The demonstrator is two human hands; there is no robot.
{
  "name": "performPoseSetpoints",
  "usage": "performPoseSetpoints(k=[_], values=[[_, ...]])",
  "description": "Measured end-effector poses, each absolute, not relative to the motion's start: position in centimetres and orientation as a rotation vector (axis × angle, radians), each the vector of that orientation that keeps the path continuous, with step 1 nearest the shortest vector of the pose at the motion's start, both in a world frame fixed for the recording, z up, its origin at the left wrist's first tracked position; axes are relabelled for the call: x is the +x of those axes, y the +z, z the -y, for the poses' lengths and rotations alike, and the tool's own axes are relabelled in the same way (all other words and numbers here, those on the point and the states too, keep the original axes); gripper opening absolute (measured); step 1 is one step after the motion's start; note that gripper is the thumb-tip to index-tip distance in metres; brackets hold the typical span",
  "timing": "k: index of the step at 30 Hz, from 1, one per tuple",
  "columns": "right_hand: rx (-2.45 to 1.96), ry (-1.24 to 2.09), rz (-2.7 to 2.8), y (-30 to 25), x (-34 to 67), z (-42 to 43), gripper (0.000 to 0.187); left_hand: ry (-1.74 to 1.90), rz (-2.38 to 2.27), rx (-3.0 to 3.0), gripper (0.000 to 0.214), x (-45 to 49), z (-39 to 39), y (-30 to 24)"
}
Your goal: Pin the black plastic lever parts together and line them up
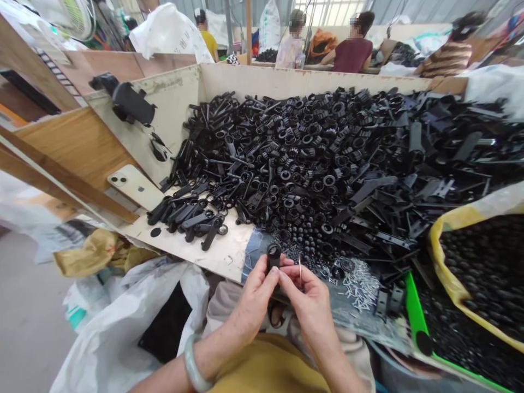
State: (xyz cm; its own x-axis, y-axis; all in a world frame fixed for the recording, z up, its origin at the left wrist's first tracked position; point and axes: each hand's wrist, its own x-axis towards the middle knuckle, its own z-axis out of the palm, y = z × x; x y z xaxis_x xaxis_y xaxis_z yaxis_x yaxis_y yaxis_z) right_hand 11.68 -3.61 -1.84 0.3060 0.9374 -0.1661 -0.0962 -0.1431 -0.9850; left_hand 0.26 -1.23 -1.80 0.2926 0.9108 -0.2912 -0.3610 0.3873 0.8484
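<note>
In the middle of the head view, my left hand grips a small black plastic part with a ring-shaped end, the ring pointing up. Close beside it, my right hand has its thumb and fingers closed at the lower end of that part. A thin shiny curved line shows at the right fingers; I cannot tell what it is. Just beyond the hands lie small black balls and a heap of silvery rivets or pins. Similar black handle-like parts lie in a cluster to the left.
A large pile of black plastic parts fills the wooden bin. A phone leans at its left. To the right stand a yellow-rimmed sack and a green tray edge. A white sack hangs lower left. Several people sit behind.
</note>
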Motion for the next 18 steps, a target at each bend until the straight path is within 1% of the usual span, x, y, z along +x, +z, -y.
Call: performPoseSetpoints(k=[3, 5, 8, 11, 12, 16, 18], values=[[-1.604, 0.902, 1.051, -1.5, 12.6, 3.7, 0.03, 0.897, -0.907, 0.858, 0.041, 0.0, 1.2, -2.2], [-1.62, 0.878, 1.085, -1.3, 13.2, 3.7, 0.032, 0.853, -0.913, 0.866, 0.044, -0.1, 1.1, -2.0], [-1.482, 1.081, 0.945, -1.1, 14.1, 3.6, 0.035, 0.83, -0.921, 0.854, 0.045, -0.5, 0.7, -1.1], [-1.399, 1.227, 0.85, -0.8, 14.5, 3.2, 0.053, 0.757, -0.89, 0.922, 0.041, -1.2, 0.3, 0.1], [-1.375, 1.281, 0.864, -0.6, 14.6, 3.1, 0.054, 0.707, -0.872, 0.96, 0.041, -1.4, 0.3, 0.6], [-1.232, 1.522, 0.913, -0.2, 14.3, 2.9, 0.042, 0.505, -0.799, 1.135, 0.045, -2.4, 0.4, 2.2], [-1.188, 1.573, 0.964, -0.2, 14.2, 3.1, 0.039, 0.481, -0.799, 1.225, 0.04, -2.9, 0.9, 2.6]])
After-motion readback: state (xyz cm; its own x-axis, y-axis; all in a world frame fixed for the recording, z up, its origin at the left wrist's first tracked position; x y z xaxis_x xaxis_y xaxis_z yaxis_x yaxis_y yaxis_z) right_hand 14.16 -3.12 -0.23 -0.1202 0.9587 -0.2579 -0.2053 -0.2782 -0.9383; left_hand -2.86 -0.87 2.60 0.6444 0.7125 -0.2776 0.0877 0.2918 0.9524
